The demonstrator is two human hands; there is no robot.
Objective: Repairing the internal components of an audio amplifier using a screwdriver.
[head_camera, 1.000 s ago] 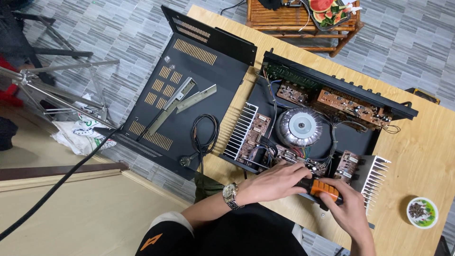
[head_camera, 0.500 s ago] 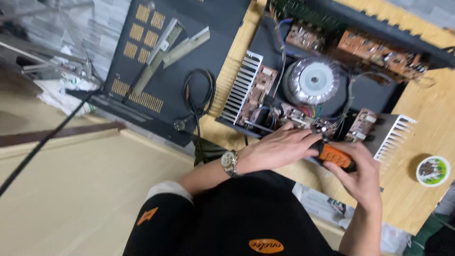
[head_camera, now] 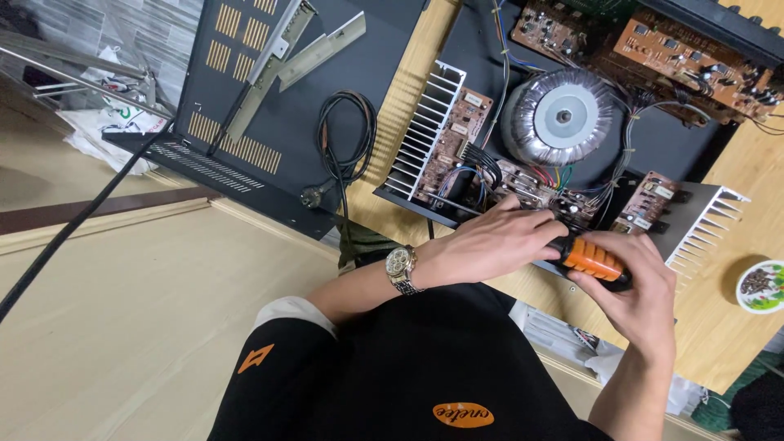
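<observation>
1. since a second ago the view has dropped closer over the open amplifier chassis; the two hands have stayed together at its near edge, so the work reads as carrying on at the same spot rather than moving to another.
2. the right hand has its grip closed around the orange-and-black handle of a screwdriver, which lies tilted across the near edge of the chassis, its tip end hidden under the other hand.
3. the left hand, wristwatch on its wrist, lies over the front of the screwdriver with fingers curled; i cannot tell whether it pinches the shaft or only steadies it, and its fingertips touch the small board behind.
4. just beyond the hands a wire bundle fans out toward the round toroidal transformer; these wires crowd the spot where the tip would sit.
5. finned heatsinks flank the spot: the left heatsink with its brown board, and the right heatsink close beside the right hand.
6. off to the left lies the removed black cover with metal brackets and a coiled power cord on it.
7. a small dish sits on the wooden tabletop, right of the chassis.
</observation>
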